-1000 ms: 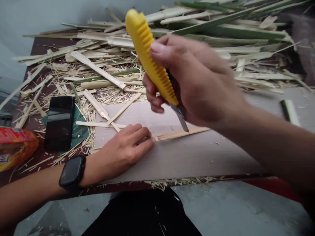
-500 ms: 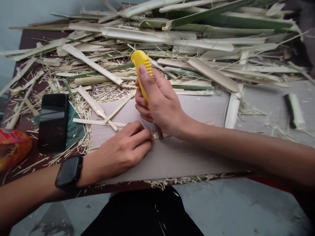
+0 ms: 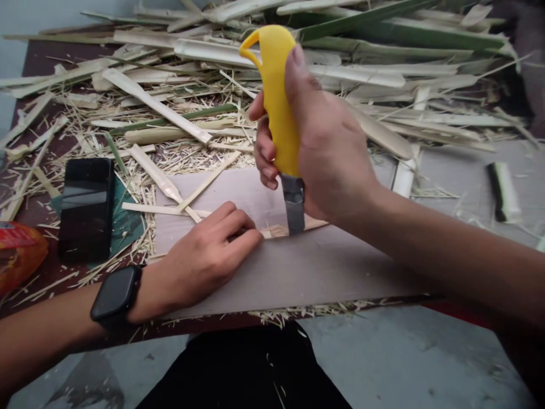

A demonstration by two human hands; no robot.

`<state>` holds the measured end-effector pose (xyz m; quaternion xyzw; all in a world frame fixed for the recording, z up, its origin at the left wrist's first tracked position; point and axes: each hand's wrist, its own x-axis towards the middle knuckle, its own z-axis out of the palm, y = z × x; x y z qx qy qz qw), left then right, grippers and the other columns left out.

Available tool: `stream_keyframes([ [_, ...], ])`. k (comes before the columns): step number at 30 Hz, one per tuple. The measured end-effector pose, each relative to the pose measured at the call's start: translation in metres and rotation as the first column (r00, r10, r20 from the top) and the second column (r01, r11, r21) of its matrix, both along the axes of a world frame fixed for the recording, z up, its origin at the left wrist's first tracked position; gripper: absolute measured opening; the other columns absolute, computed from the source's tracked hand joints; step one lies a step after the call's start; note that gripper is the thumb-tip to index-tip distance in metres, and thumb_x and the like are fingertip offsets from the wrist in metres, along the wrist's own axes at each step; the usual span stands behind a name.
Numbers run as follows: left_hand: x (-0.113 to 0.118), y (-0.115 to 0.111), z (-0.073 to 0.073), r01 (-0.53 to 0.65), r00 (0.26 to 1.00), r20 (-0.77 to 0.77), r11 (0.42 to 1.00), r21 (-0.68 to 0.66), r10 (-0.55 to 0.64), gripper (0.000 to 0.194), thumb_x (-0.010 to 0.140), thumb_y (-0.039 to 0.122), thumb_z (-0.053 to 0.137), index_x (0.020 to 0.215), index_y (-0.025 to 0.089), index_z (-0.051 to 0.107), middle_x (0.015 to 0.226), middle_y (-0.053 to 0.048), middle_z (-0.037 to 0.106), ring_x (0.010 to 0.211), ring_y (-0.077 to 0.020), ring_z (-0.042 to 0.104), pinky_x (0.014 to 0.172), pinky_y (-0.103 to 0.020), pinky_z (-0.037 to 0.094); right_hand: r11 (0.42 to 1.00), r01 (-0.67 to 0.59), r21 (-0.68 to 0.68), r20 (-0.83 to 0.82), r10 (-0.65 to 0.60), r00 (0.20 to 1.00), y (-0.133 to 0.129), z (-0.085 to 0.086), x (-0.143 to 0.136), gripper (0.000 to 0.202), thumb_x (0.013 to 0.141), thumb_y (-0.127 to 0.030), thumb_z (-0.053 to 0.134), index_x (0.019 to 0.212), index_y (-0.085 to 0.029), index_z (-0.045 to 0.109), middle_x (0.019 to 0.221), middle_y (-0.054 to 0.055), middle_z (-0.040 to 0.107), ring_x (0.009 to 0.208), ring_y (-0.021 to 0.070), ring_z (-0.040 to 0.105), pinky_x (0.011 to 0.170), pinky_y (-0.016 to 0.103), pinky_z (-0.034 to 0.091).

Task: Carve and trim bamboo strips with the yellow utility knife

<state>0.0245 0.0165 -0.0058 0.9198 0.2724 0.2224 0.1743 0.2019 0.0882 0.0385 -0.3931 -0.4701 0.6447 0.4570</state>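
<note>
My right hand point(image 3: 327, 136) is wrapped round the yellow handle of a utility knife point(image 3: 279, 96), held upright with the thumb along its side. The knife's dark blade points down and meets a thin bamboo strip point(image 3: 315, 224) that lies on a pale grey board point(image 3: 298, 272). With fingers bent, my left hand point(image 3: 213, 244) presses the left end of this strip against the board. Part of the strip is hidden under those fingers. Just beyond the left hand, a few narrow bamboo pieces point(image 3: 157, 176) lie crossed.
A large heap of split bamboo point(image 3: 255, 59) and shavings spreads across the back. At left are a black phone point(image 3: 86, 210) and a red-orange package point(image 3: 21, 255). A short green-and-white bamboo piece point(image 3: 504, 193) lies at right. The table's front edge is near my lap.
My right hand and the knife have moved right and rise higher in view, with the blade farther along the strip from my left hand. The left hand has barely shifted.
</note>
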Motion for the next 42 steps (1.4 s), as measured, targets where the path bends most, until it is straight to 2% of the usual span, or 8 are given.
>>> stream_keyframes([
  [6,0.003,-0.001,0.009,-0.064,0.998,-0.001,0.998,-0.013,0.064,0.014,0.104,0.012,0.043,0.098,0.014,0.057,0.091,-0.005,0.061,0.078,-0.0136,0.057,0.068,-0.026,0.050,0.999,-0.003,-0.039,0.108,0.007,0.994,0.002,-0.013,0.008,0.051,0.089,-0.075,0.053,0.099,-0.025,0.057,0.064,-0.002,0.048,0.045,0.0105,0.039,0.038,0.027,0.026],
  [13,0.004,-0.002,0.011,-0.031,1.000,-0.001,0.999,-0.014,0.031,0.014,0.103,0.009,0.041,0.097,0.016,0.052,0.093,-0.006,0.063,0.084,-0.0145,0.061,0.073,-0.025,0.052,0.989,-0.011,0.145,0.079,0.000,0.997,-0.011,-0.011,-0.013,0.055,0.088,-0.081,0.045,0.090,-0.026,0.048,0.063,-0.004,0.043,0.043,0.0080,0.037,0.039,0.026,0.023],
  [18,0.003,-0.004,0.007,-0.014,0.999,0.037,1.000,-0.018,0.014,0.011,0.101,0.007,0.045,0.101,0.017,0.050,0.093,-0.005,0.061,0.083,-0.0147,0.060,0.074,-0.025,0.052,0.981,-0.025,0.192,0.045,0.016,0.999,-0.013,-0.013,-0.024,0.044,0.097,-0.067,0.046,0.084,-0.025,0.042,0.061,-0.005,0.037,0.043,0.0089,0.035,0.037,0.029,0.023],
  [24,0.005,-0.001,0.006,-0.064,0.996,0.057,0.997,0.034,0.062,0.012,0.099,0.008,0.049,0.092,0.017,0.051,0.086,-0.004,0.063,0.076,-0.0141,0.060,0.069,-0.025,0.052,0.983,-0.062,0.173,0.092,0.046,0.995,-0.011,-0.007,-0.029,0.024,0.106,-0.032,0.040,0.083,-0.023,0.041,0.071,-0.003,0.042,0.050,0.0086,0.035,0.044,0.029,0.027],
  [28,0.006,0.002,0.008,-0.062,0.997,0.041,0.998,0.031,0.061,0.012,0.099,0.007,0.051,0.089,0.015,0.053,0.088,-0.007,0.066,0.080,-0.0164,0.062,0.070,-0.028,0.052,0.977,0.041,0.211,0.020,-0.047,0.999,-0.010,-0.004,-0.026,0.035,0.100,-0.056,0.051,0.088,-0.025,0.042,0.077,-0.002,0.041,0.056,0.0096,0.036,0.045,0.029,0.028],
  [32,0.006,0.003,0.007,-0.020,0.999,0.031,0.997,0.079,0.018,0.014,0.099,0.006,0.051,0.087,0.014,0.053,0.087,-0.007,0.064,0.083,-0.0178,0.058,0.070,-0.030,0.051,0.967,0.063,0.247,0.104,-0.091,0.990,-0.007,-0.008,-0.026,0.036,0.101,-0.059,0.046,0.091,-0.025,0.043,0.092,0.000,0.050,0.058,0.0100,0.038,0.047,0.031,0.028],
  [37,0.007,0.002,0.003,-0.030,1.000,0.013,0.988,0.150,0.029,0.020,0.099,0.006,0.050,0.082,0.016,0.052,0.077,-0.004,0.053,0.074,-0.0163,0.047,0.064,-0.029,0.043,0.944,-0.045,0.326,0.266,-0.046,0.963,0.004,-0.019,-0.033,0.028,0.104,-0.045,0.047,0.088,-0.024,0.038,0.071,-0.004,0.043,0.059,0.0119,0.043,0.057,0.030,0.033],
  [42,0.007,0.002,0.001,-0.056,0.998,0.047,0.992,0.117,0.051,0.013,0.098,0.007,0.054,0.088,0.015,0.054,0.078,-0.003,0.053,0.073,-0.0162,0.048,0.064,-0.030,0.042,0.936,-0.084,0.341,0.496,-0.103,0.862,0.009,-0.022,-0.040,0.029,0.108,-0.037,0.039,0.083,-0.025,0.033,0.072,-0.005,0.049,0.067,0.0110,0.051,0.067,0.027,0.035],
])
